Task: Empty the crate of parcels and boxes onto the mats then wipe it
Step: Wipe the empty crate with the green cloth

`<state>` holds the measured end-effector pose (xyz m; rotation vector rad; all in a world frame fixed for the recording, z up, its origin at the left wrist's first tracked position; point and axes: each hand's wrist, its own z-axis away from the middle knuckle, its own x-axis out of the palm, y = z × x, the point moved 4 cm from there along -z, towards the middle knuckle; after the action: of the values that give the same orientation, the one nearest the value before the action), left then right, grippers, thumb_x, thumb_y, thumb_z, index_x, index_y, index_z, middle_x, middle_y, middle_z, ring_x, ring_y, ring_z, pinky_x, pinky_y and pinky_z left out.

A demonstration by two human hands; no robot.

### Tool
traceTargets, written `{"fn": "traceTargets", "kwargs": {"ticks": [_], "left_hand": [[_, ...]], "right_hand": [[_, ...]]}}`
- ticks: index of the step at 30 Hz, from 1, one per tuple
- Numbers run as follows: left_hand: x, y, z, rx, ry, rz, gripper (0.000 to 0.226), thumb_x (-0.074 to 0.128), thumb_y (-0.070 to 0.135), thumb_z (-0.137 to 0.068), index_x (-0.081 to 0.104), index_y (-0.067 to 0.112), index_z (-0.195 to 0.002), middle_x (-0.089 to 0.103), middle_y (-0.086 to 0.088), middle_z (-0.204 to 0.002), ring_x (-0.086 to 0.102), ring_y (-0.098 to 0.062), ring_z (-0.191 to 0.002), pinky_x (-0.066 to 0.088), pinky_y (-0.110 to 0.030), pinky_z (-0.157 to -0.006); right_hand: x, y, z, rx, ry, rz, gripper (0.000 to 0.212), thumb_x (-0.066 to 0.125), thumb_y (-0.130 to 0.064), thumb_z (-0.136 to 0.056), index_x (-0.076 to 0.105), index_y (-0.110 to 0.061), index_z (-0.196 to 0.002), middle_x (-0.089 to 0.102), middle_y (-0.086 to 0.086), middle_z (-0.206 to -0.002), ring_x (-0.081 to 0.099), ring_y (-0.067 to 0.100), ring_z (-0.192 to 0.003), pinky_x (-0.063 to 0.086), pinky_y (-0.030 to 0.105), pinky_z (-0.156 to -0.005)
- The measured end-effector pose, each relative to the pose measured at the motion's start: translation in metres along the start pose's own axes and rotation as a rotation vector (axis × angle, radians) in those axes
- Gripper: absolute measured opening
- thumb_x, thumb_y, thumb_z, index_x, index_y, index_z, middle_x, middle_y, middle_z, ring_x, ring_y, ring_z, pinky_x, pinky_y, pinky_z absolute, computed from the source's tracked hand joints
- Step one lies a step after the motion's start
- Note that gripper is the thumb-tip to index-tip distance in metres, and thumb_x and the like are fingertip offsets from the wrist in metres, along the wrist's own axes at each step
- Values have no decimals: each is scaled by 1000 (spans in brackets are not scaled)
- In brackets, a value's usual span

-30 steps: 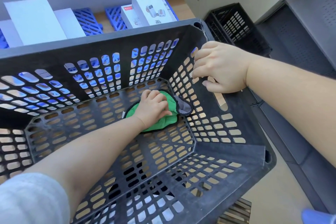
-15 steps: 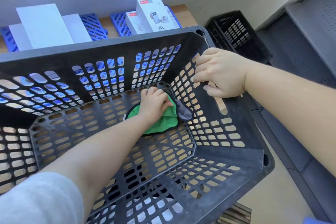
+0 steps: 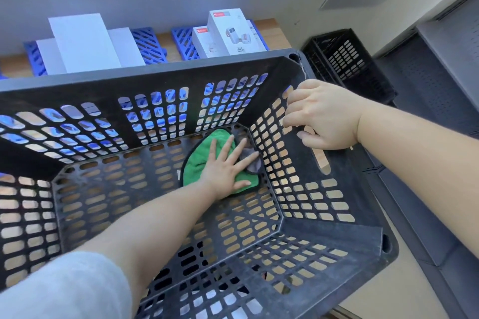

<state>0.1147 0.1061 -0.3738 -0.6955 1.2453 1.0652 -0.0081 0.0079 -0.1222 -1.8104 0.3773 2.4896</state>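
- Grey fabric of a sleeve (image 3: 64, 290) fills the bottom-left corner, cut off by the frame edge; the left forearm runs from it down into the crate.
- Black plastic crate (image 3: 337, 243), slotted on every wall and on the floor, takes up most of the view; its left side and near rim run out of frame.
- Left hand (image 3: 228, 166) lies flat with fingers spread, pressing a green cloth (image 3: 202, 155) onto the crate floor in the far-right corner. The hand covers part of the cloth, and a grey patch of fabric shows by the fingertips.
- Right hand (image 3: 324, 114) grips the crate's right wall at its upper edge, fingers curled over to the inside; its thumb is hidden from view.
- Beyond the far wall, blue slatted mats (image 3: 149, 45) lie on a wooden surface, partly covered and partly seen only through the slots.
- Plain white parcels (image 3: 83, 43) rest on the left mats, with no writing visible.
- Two white printed boxes (image 3: 230, 32) sit on the right mat, each with a small red label and product pictures; the lettering is too small to read.
- A second black crate (image 3: 347, 59) stands on the floor at the far right, its lower part hidden.
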Motion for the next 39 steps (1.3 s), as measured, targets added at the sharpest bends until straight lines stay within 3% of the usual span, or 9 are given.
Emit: {"fn": "traceTargets", "kwargs": {"ticks": [2, 4, 6, 7, 9, 13, 35, 37, 39], "left_hand": [[-2, -2, -3, -61, -54, 10, 75, 7, 79, -88, -20, 45, -150, -28, -1, -160, -30, -33, -144, -19, -66, -111], [-16, -5, -2, -67, 99, 151, 73, 17, 76, -90, 19, 41, -155, 4, -1, -166, -1, -31, -152, -9, -65, -115], [-36, -9, 4, -72, 452, 294, 49, 40, 61, -92, 68, 32, -119, 58, 0, -138, 48, -33, -132, 20, -53, -112], [-42, -12, 7, -70, 615, 314, 37, 48, 54, -91, 75, 29, -97, 69, 4, -115, 60, -31, -111, 29, -45, -102], [-44, -18, 8, -85, 700, 302, 33, 52, 49, -89, 75, 27, -78, 69, 9, -88, 62, -26, -89, 29, -38, -88], [-40, -24, 4, -84, 571, 191, 43, 44, 55, -87, 71, 25, -70, 64, 10, -74, 60, -24, -82, 28, -37, -85], [-36, -30, -10, -75, 436, 14, 52, 47, 66, -83, 64, 22, -64, 60, 5, -75, 60, -24, -84, 30, -39, -89], [-39, -26, -10, -36, 444, 65, 53, 47, 70, -80, 64, 20, -71, 61, 3, -80, 59, -26, -86, 31, -41, -90], [-38, -17, -9, 2, 387, 124, 62, 37, 72, -86, 67, 21, -107, 66, -3, -107, 59, -32, -105, 29, -46, -101]], "right_hand": [[0, 1, 0, 4, -12, -2, 40, 39, -38, -79, 72, -17, -88, 69, -5, -83, 58, 24, -93, 39, 38, -93], [-1, 1, -1, 5, -17, -6, 41, 38, -38, -80, 72, -17, -88, 69, -5, -84, 58, 24, -94, 39, 38, -94], [-1, 1, 0, 3, 8, -17, 40, 40, -36, -79, 73, -17, -89, 69, -4, -83, 59, 25, -93, 39, 39, -92], [-1, 1, 0, 2, 19, -18, 39, 40, -36, -79, 73, -16, -88, 69, -4, -81, 58, 25, -91, 40, 39, -91], [0, 1, 0, 3, 15, -22, 40, 39, -36, -80, 72, -16, -88, 68, -4, -80, 57, 25, -90, 40, 39, -91], [-1, 0, -1, 8, 6, -26, 41, 37, -36, -80, 72, -17, -88, 68, -4, -81, 58, 25, -91, 39, 39, -92], [1, 1, 0, 13, 9, -22, 40, 37, -35, -81, 72, -17, -87, 67, -4, -78, 56, 24, -90, 39, 38, -92], [-1, 1, 0, 15, 16, -30, 40, 37, -35, -81, 72, -16, -87, 67, -3, -78, 57, 25, -90, 39, 39, -91], [-1, 1, 0, 17, 14, -30, 41, 36, -35, -80, 72, -16, -87, 67, -3, -78, 58, 25, -91, 39, 39, -91]]}}
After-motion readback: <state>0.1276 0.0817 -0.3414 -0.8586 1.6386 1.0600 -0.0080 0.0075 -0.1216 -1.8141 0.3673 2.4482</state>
